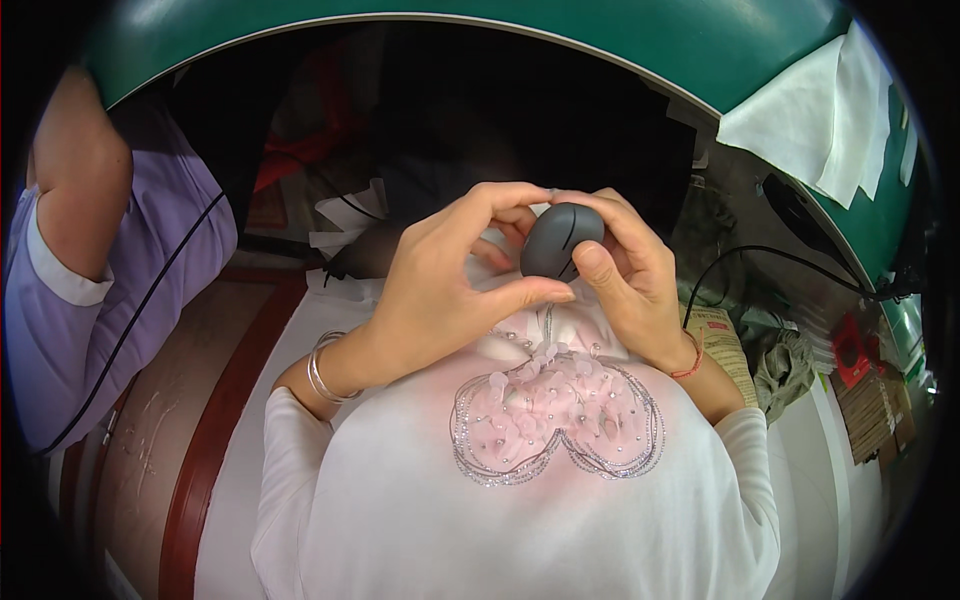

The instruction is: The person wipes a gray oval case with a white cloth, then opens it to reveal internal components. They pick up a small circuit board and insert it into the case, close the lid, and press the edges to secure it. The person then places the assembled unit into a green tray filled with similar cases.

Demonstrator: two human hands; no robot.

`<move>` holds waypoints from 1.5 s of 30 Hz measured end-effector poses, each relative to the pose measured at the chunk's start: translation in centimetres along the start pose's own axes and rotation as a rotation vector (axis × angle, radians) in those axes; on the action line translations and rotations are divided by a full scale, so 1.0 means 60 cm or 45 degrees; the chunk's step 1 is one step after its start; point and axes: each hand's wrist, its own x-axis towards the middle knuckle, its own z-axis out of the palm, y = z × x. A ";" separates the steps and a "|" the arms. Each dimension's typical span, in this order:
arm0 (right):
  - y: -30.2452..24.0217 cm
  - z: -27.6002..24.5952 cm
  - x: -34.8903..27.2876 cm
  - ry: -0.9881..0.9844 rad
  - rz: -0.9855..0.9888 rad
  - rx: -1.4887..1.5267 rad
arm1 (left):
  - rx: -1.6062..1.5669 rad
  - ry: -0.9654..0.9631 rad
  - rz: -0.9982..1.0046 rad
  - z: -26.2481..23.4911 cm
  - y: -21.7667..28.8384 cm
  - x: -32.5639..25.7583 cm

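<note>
A smooth, dark grey oval object [551, 244] with a thin dark seam line is held up in front of my chest between both hands. My left hand [445, 265] is curved around its left side, index finger along the top and thumb under the lower edge. My right hand [640, 270] wraps its right side, with the thumb pressed near the seam and the fingers partly hidden behind it. A silver bangle [318, 368] circles my left wrist, and a thin red cord [690, 358] is around my right.
A green table edge [420, 18] curves across the far side, with white cloth [800, 115] on its right. Another person in a purple top [150, 240] is at the left. A black cable [770, 255] loops at the right, near a crumpled olive cloth [785, 370].
</note>
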 end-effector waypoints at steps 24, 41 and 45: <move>0.006 -0.008 -0.014 -0.233 -0.140 -0.544 | 0.126 0.008 0.177 0.016 -0.017 -0.006; -0.027 0.001 0.009 -0.139 0.358 0.566 | 0.118 0.124 0.314 -0.025 -0.010 -0.016; -0.032 0.000 0.009 -0.156 0.267 0.388 | -0.427 0.127 0.036 -0.020 -0.001 -0.019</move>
